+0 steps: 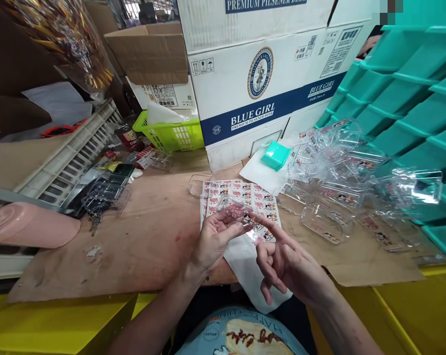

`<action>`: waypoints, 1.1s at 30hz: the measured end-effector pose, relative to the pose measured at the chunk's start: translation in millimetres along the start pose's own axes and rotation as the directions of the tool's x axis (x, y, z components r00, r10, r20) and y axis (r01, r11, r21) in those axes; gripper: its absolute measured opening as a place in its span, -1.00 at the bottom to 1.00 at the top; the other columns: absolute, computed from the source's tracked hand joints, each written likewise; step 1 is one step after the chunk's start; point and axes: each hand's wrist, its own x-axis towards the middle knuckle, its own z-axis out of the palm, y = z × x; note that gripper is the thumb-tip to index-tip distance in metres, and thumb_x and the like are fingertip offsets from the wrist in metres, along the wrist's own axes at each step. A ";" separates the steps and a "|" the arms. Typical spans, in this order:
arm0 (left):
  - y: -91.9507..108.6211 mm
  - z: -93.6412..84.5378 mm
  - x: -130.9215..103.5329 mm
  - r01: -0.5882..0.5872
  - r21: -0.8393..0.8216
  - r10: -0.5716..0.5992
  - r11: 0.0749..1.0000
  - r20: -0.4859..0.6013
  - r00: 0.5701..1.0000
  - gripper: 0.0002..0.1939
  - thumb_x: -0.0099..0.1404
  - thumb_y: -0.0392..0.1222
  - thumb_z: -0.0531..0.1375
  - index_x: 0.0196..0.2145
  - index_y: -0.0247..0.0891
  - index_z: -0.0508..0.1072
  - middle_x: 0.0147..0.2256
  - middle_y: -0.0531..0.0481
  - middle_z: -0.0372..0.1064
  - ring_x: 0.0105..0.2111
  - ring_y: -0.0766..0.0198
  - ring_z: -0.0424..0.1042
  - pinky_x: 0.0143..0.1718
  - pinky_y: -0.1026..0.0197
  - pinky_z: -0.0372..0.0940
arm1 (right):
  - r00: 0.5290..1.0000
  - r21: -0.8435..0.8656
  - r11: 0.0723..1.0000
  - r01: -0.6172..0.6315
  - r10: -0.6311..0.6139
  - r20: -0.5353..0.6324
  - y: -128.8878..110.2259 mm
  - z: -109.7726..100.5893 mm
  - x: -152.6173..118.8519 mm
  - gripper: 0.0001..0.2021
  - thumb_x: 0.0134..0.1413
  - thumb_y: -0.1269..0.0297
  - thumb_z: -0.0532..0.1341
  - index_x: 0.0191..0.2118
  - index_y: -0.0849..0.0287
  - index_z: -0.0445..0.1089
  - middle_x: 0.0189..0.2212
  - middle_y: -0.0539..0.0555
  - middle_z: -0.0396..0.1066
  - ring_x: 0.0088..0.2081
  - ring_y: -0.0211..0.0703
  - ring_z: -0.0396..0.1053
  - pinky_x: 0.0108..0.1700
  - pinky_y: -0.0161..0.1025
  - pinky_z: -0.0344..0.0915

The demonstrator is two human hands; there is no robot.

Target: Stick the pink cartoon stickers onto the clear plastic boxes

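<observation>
My left hand (214,241) grips a small clear plastic case (238,211) between thumb and fingers, above the table. Pink lettering and a cat picture show on or through it. My right hand (290,261) has its index finger stretched to the case's right end; its other fingers are loosely bent and apart, with nothing in them. Under the case lies a sheet of cat stickers (270,204), partly hidden by the hands. White backing paper (241,259) hangs from it over the table's front edge. Another clear case (200,186) lies by the sheet's upper left corner.
Clear cases with cat stickers (329,222) are heaped on the right, beside stacked teal bins (400,103). A teal packet (276,156) rests on white paper. Beer cartons (245,88) stand behind. Left are a green basket (171,135), keys (94,219) and a pink bottle (34,226).
</observation>
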 end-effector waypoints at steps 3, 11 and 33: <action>-0.2 -0.7 0.6 -0.011 0.000 0.011 1.000 0.035 0.999 -0.76 0.15 -0.33 0.35 -0.18 -0.26 0.57 -0.15 -0.07 0.57 -0.13 0.19 0.53 0.06 0.05 0.37 | 1.000 0.006 1.000 -0.005 0.005 -0.015 1.5 0.0 1.2 -0.27 0.22 0.02 0.21 0.38 -0.06 -0.14 -0.51 -0.09 0.34 -0.68 -0.44 0.10 -0.51 -0.20 0.45; -0.7 -1.8 -0.3 0.007 -0.017 -0.006 1.000 0.008 1.000 -0.74 0.11 -0.34 0.37 -0.19 -0.24 0.57 -0.13 -0.06 0.56 -0.09 0.14 0.52 0.07 -0.02 0.38 | 0.999 -0.011 1.000 -0.016 0.016 -0.045 1.2 0.9 4.0 -0.30 0.22 -0.01 0.21 0.37 -0.07 -0.08 -0.54 -0.11 0.33 -0.70 -0.44 0.06 -0.53 -0.19 0.45; -3.3 -5.4 0.1 -0.008 -0.004 0.008 1.000 -0.004 1.000 -0.78 0.12 -0.35 0.36 -0.23 -0.24 0.58 -0.13 -0.04 0.57 -0.09 0.16 0.52 0.05 0.03 0.38 | 0.998 0.086 0.996 0.014 -0.009 -0.061 6.8 2.1 3.8 -0.43 0.28 0.08 0.15 0.33 -0.04 0.01 -0.54 -0.12 0.31 -0.69 -0.46 0.03 -0.52 -0.21 0.47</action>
